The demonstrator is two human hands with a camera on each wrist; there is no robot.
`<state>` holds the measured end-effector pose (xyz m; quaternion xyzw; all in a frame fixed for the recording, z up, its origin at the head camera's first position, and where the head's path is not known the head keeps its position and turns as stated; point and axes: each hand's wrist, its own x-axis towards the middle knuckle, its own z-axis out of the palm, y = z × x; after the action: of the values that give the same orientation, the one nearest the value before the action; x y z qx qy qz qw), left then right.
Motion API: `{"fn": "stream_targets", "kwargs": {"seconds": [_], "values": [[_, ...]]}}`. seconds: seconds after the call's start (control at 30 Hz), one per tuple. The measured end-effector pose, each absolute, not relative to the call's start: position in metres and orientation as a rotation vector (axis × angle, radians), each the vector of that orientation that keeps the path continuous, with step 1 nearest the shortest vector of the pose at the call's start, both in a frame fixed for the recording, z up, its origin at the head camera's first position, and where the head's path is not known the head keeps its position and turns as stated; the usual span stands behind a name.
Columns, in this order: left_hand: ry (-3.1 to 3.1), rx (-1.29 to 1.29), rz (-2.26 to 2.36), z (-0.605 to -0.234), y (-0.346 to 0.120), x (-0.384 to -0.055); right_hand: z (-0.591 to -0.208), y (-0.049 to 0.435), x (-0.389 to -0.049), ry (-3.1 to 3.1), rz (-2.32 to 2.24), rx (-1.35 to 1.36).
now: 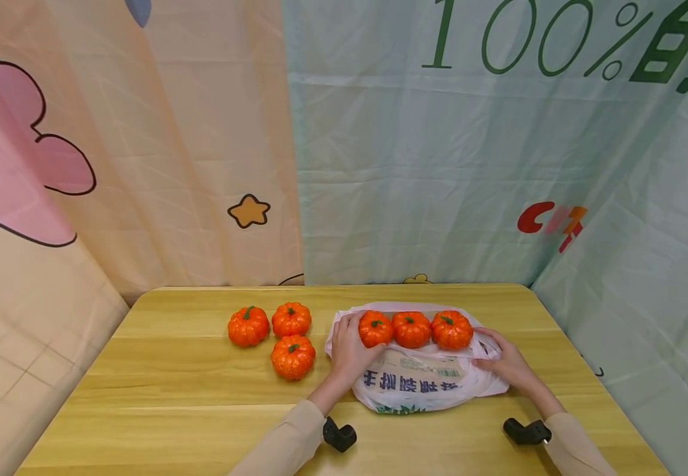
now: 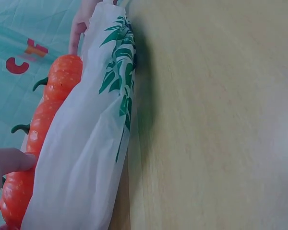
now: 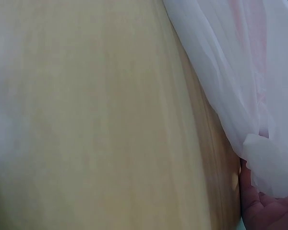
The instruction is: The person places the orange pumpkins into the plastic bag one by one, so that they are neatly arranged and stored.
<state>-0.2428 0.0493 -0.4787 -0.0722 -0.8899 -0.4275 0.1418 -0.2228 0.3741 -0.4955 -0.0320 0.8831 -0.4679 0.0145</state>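
A white plastic bag (image 1: pixel 421 390) with dark lettering and a green leaf print lies on the table. Along its far part sit three small orange pumpkins in a row: a left one (image 1: pixel 374 328), a middle one (image 1: pixel 411 329) and a right one (image 1: pixel 452 330). My left hand (image 1: pixel 352 347) grips the left pumpkin, thumb in front and fingers round its outer side. In the left wrist view the thumb (image 2: pixel 14 160) presses on its orange skin. At the bag's right end my right hand (image 1: pixel 505 360) holds the plastic, and a bunched white fold (image 3: pixel 271 165) partly covers it.
Three more small pumpkins stand left of the bag: one at the far left (image 1: pixel 249 326), one at the back (image 1: pixel 292 319) and one nearer the front (image 1: pixel 293 357). The wooden table (image 1: pixel 171 383) ends at printed cloth curtains (image 1: pixel 409 165) behind and beside it.
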Motion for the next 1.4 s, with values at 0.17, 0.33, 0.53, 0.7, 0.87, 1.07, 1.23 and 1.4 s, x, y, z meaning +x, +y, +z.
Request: {"fn": "stream_targets", "kwargs": {"seconds": [0.17,0.33,0.53,0.7,0.87,1.07,1.23,1.4], "values": [[-2.554,-0.214,-1.288,-0.4791,0.0494,-0.2419,-0.4956,0.3743,-0.2231,2.755,-1.453,-0.106],[-2.533,-0.226,-1.264,-0.4791,0.0510,-0.2420,-0.4963,0.3749,-0.2234,2.763,-1.461,-0.118],[-2.538,-0.210,-1.278,-0.4788,0.0522,-0.2425,-0.4974,0.3751,-0.2234,2.769,-1.450,-0.133],[-2.525,-0.219,-1.300,-0.4796,0.0522,-0.2439,-0.4973,0.3757,-0.2239,2.765,-1.454,-0.130],[-2.499,-0.238,-1.305,-0.4798,0.0525,-0.2452,-0.4974,0.3766,-0.2245,2.772,-1.453,-0.140],[-2.456,-0.231,-1.309,-0.4791,0.0537,-0.2464,-0.4964,0.3772,-0.2225,2.763,-1.461,-0.143],[-2.477,-0.217,-1.286,-0.4791,0.0534,-0.2452,-0.4954,0.3761,-0.2221,2.772,-1.451,-0.146],[-2.519,-0.220,-1.244,-0.4783,0.0519,-0.2421,-0.4962,0.3760,-0.2233,2.777,-1.454,-0.150]]}}
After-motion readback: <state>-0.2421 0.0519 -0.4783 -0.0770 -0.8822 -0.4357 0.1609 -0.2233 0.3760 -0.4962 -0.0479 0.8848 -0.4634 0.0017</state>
